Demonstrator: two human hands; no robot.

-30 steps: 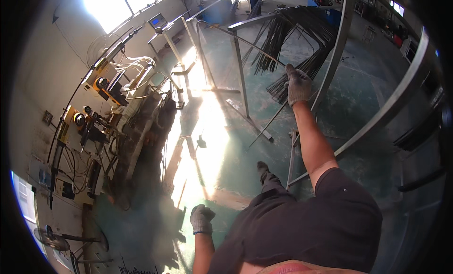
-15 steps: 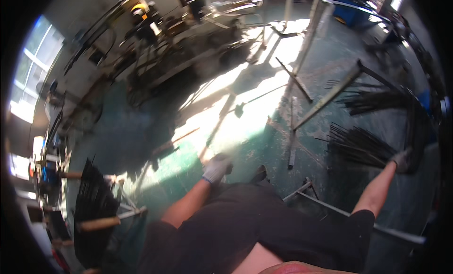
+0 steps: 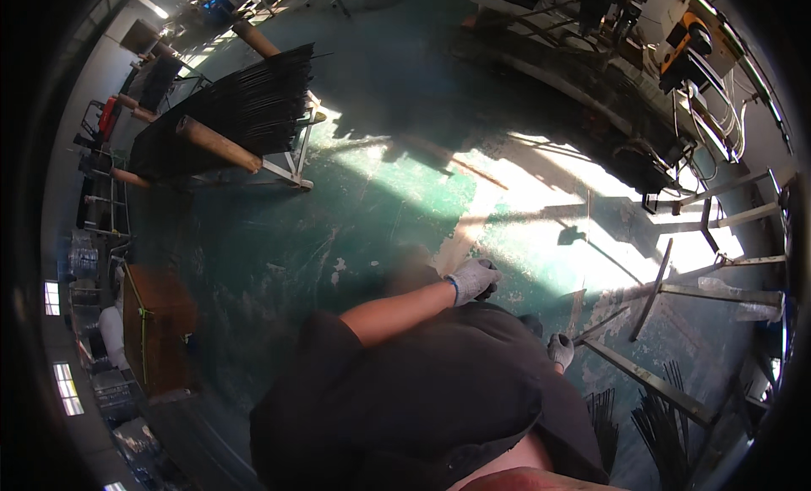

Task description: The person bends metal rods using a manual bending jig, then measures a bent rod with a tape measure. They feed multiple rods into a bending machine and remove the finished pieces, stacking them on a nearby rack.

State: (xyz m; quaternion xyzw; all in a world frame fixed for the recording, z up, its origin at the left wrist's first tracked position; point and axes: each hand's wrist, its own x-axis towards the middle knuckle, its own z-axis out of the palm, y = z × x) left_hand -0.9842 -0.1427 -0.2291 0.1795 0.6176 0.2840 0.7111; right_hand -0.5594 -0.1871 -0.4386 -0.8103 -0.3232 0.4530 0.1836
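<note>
My left hand [image 3: 475, 281], in a white knitted glove with a blue cuff edge, is held in front of my body above the green floor. Its fingers are curled, with a dark patch at the palm side; whether that is an object is unclear. Close to my right side is my right hand [image 3: 560, 350], also gloved, its fingers bent toward the thumb. What lies inside them, if anything, does not show. Beyond it, at the lower right, stand bundles of thin black rods [image 3: 663, 428], nearest to this hand but apart from it.
At the upper left, a metal rack with wooden posts [image 3: 218, 143] carries a large stack of black rods [image 3: 245, 98]. A brown box [image 3: 159, 326] stands at the left. Metal frame bars [image 3: 646, 381] reach across the right side. A long machine bench [image 3: 583, 90] runs along the back.
My view has turned left, so the rod rack now sits at the upper left. My right hand has come away from the rod bundle at the right and is near my body.
</note>
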